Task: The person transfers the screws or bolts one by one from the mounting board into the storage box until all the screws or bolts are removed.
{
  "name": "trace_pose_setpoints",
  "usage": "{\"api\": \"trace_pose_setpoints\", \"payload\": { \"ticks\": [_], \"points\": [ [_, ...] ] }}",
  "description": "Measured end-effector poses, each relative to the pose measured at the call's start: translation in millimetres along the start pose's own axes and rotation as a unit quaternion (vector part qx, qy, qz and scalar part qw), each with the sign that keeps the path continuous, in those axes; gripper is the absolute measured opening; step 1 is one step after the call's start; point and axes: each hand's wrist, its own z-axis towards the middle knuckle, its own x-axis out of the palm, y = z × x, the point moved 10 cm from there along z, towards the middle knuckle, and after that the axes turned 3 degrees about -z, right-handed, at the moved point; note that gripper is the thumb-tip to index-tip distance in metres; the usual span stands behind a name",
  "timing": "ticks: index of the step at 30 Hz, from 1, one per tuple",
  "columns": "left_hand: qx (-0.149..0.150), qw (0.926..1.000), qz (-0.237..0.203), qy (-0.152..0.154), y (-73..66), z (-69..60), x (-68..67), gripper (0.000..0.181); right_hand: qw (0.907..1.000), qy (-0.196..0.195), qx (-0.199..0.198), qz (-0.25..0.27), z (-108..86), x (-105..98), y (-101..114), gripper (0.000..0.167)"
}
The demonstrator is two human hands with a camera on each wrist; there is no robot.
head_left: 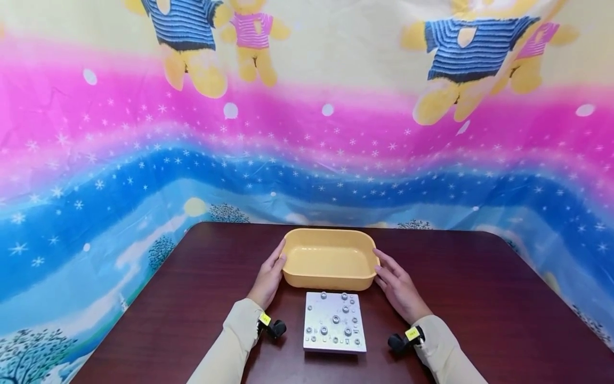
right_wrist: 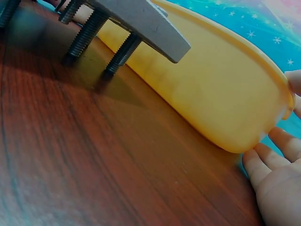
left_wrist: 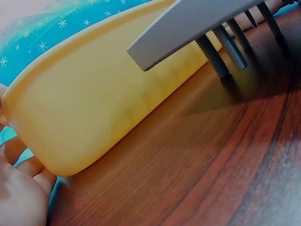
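A yellow rectangular tub point(head_left: 331, 281) with rounded corners stands at the middle of the table. My left hand point(head_left: 266, 277) touches its left end, fingers fairly straight against the wall. At the right end, my right hand point(head_left: 399, 285) touches the tub with extended, slightly spread fingers. In the left wrist view, fingertips meet the tub's lower corner point(left_wrist: 66, 160); the right wrist view shows fingers point(right_wrist: 263, 160) at the opposite corner. Between my forearms lies a silver metal plate point(head_left: 328, 309) with several bolts of various sizes. Threaded bolt shanks point(right_wrist: 89, 33) stick out below the plate, which is raised above the tabletop.
The dark reddish-brown wooden table point(head_left: 479, 298) extends to both sides. Behind it hangs a printed cloth point(head_left: 307, 133) with bears and snowflakes. A black wrist camera point(head_left: 274, 328) is strapped on the left wrist, another camera point(head_left: 399, 342) on the right, both close to the plate.
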Motion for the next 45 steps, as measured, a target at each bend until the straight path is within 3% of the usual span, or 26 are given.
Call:
{"api": "trace_pose_setpoints", "payload": {
  "ticks": [10,14,20,30,36,45],
  "points": [
    [0.027,0.9974,0.035,-0.057,-5.5,-3.9,-12.7,0.044,0.998,-0.059,0.008,-0.024,-2.1,-11.6,-3.5,0.057],
    [0.022,0.9964,0.038,-0.072,-14.3,-6.9,-14.0,0.042,0.9956,-0.081,0.008,-0.047,-0.8,-15.1,0.2,0.055],
    [0.019,0.9941,0.047,-0.096,-9.8,-3.1,-20.3,0.035,0.9912,-0.105,-0.008,-0.08,1.1,-17.6,8.5,0.05],
    [0.028,0.9915,0.075,-0.103,-8.3,-6.4,-14.4,0.036,0.9746,-0.18,-0.011,-0.132,-8.4,-28.9,5.2,0.045],
    [0.026,0.9915,0.065,-0.11,-8.7,-14.9,-16.2,0.038,0.9713,-0.187,-0.006,-0.147,-12.7,-25.3,1.7,0.044],
    [0.014,0.9915,0.086,-0.096,-32.9,-31.6,-4.1,0.036,0.9658,-0.206,-0.003,-0.157,-17.5,-24.1,3.5,0.039]
  ]
}}
